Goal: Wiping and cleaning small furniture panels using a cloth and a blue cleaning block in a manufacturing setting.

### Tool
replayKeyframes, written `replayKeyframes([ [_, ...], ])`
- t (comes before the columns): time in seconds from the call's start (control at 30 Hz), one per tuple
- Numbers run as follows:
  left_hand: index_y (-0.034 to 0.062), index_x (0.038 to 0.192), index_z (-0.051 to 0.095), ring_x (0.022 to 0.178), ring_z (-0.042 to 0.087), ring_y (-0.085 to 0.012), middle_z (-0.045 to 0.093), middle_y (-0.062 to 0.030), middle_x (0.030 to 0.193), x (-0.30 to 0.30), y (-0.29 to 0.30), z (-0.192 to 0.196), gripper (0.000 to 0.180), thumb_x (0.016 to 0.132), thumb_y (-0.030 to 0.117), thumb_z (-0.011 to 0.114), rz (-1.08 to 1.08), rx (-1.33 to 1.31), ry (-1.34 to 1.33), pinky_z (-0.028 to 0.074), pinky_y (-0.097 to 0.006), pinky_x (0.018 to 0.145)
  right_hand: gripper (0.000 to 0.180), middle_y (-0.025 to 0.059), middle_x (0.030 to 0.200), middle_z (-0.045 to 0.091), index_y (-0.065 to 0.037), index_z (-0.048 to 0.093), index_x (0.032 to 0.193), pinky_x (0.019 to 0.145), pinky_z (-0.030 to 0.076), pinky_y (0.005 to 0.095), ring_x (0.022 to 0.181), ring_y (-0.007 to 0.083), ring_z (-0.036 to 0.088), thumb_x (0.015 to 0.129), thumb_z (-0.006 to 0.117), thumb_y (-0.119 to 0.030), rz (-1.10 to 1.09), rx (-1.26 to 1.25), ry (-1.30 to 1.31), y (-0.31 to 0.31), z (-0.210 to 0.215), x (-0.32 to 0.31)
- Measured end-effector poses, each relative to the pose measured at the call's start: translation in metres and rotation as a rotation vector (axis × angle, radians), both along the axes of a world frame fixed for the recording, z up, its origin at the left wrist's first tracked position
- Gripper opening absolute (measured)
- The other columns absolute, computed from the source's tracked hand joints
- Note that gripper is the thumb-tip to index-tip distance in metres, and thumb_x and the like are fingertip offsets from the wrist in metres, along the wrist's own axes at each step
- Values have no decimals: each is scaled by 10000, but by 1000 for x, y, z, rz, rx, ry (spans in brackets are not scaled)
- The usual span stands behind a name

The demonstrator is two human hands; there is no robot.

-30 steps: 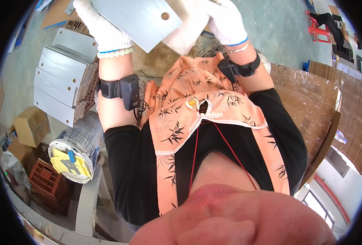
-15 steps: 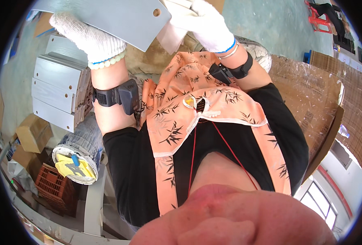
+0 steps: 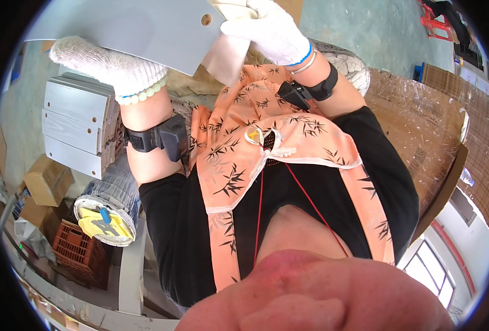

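Observation:
A flat grey panel (image 3: 134, 33) with a round hole near its corner spans the top of the head view. My left hand (image 3: 109, 66), in a white knit glove, grips the panel along its near edge; its fingertips are partly hidden. At the panel's right end, my right hand (image 3: 269, 33), also gloved, is closed on a cream cloth (image 3: 228, 58) that hangs down beside the corner. Part of the cloth is cut off by the upper edge of the view.
Left of me stands a stack of similar drilled panels (image 3: 70, 132). Below it are a wrapped cylinder (image 3: 109, 193) with yellow pieces on top, cardboard boxes (image 3: 48, 179) and a brown plastic crate (image 3: 79, 251). Large cardboard (image 3: 410, 127) lies to the right, with a red stool (image 3: 436, 27) beyond.
The panel has shifted slightly left and toward me, my left hand moving with it. My right hand and the cloth have also moved a little left.

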State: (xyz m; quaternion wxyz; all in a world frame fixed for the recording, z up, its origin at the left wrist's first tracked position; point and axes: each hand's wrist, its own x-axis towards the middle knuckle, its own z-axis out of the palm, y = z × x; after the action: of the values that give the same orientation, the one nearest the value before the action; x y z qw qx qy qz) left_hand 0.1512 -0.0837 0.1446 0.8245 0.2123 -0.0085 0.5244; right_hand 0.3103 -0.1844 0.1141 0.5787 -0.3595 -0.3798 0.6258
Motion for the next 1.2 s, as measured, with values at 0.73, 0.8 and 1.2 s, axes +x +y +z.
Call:
replayKeyframes([
  [0.73, 18, 1486, 302, 1191, 538, -396, 465, -255, 1392, -2, 7, -13, 982, 861, 756, 466, -68, -1, -56, 422, -575, 1061, 622, 123, 1309, 597, 76, 488, 1333, 1032, 423, 307, 1187, 168, 565, 844, 740, -215, -26, -29, 137, -2, -11, -8],
  [0.8, 16, 1492, 286, 1203, 536, -400, 469, -264, 1380, -1, 8, -14, 993, 858, 757, 472, -112, 30, -84, 425, -572, 1061, 600, 122, 1296, 606, 75, 497, 1327, 1026, 428, 306, 1173, 168, 575, 850, 734, -203, 9, -24, 190, -2, -12, -7],
  [1.2, -2, 1490, 279, 1164, 558, -401, 501, -272, 1336, -3, 13, -17, 999, 866, 759, 453, -61, 47, -18, 453, -556, 1038, 445, 122, 1269, 622, 78, 529, 1281, 1013, 440, 293, 1161, 164, 580, 892, 662, -93, -45, -7, 195, 0, -14, -10],
])
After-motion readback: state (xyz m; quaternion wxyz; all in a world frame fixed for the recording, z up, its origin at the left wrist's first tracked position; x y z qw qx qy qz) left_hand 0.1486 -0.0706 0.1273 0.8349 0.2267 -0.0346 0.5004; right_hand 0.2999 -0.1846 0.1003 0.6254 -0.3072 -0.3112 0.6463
